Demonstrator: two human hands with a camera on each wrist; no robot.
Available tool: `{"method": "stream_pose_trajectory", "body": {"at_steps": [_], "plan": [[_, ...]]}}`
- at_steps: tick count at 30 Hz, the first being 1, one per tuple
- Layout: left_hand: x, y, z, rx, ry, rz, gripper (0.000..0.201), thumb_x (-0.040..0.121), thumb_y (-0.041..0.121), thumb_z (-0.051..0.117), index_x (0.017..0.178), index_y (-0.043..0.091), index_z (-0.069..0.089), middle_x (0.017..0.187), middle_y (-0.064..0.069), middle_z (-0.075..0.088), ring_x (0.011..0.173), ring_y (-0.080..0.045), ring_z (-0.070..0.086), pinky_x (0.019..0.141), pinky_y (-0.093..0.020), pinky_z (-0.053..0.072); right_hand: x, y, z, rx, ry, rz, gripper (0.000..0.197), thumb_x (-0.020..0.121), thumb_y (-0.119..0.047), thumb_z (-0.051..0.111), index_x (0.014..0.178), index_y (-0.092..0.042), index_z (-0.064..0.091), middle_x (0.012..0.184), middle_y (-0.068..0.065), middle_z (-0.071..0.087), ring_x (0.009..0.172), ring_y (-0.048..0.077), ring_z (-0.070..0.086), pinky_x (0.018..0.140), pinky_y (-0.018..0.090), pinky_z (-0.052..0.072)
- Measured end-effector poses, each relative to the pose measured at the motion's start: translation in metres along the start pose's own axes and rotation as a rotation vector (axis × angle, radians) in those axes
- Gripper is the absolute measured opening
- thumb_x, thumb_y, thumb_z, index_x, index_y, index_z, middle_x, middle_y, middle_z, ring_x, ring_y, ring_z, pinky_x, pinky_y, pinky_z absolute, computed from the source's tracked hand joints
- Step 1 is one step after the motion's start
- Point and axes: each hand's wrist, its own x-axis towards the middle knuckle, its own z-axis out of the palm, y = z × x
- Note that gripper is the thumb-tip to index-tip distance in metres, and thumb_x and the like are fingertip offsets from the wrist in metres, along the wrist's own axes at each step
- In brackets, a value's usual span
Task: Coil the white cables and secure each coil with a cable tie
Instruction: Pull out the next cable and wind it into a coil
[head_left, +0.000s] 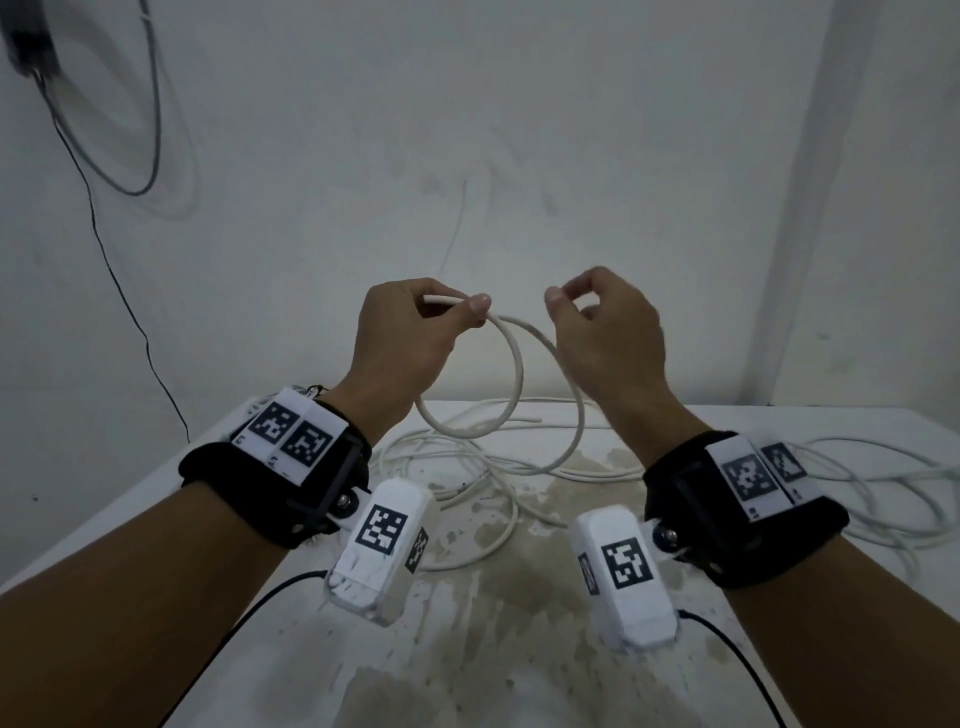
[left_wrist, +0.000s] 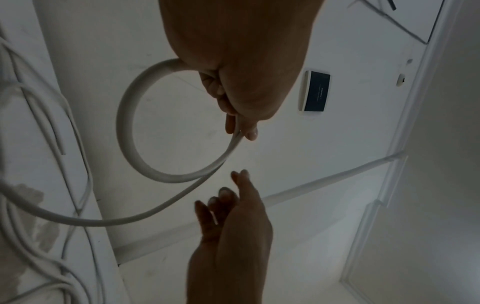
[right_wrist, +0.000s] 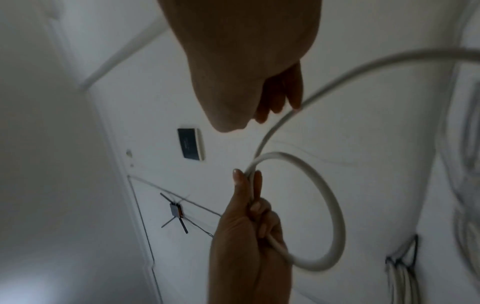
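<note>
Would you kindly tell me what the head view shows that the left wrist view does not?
Only the head view shows the stained table and both wrist-worn cameras. Only the left wrist view shows a dark wall panel. Both show the left hand pinching a loop of white cable and the right hand nearby, fingers curled, its grip on the cable unclear.

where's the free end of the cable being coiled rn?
Head view, centre: the cable end pokes out of the left hand, above the table.
</note>
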Motion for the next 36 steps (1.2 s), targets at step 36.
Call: {"method": "stream_pose_trajectory", "body": {"at_steps": [36], "plan": [[-0.005, 0.0, -0.006, -0.117, 0.1, -0.364, 0.04, 0.101, 0.051, 0.043, 0.093, 0.016, 0.06, 0.086, -0.001, 0.064, 0.076, -0.015, 0.058, 0.075, -0.031, 0.048, 0.011, 0.001, 0.0, 1.017, -0.687, 0.441, 0.028, 0.106, -0.022, 0.037, 0.084, -0.012, 0.052, 0.059, -0.005, 0.029, 0.051, 0.009, 0.026, 0.059, 0.024, 0.04]]}}
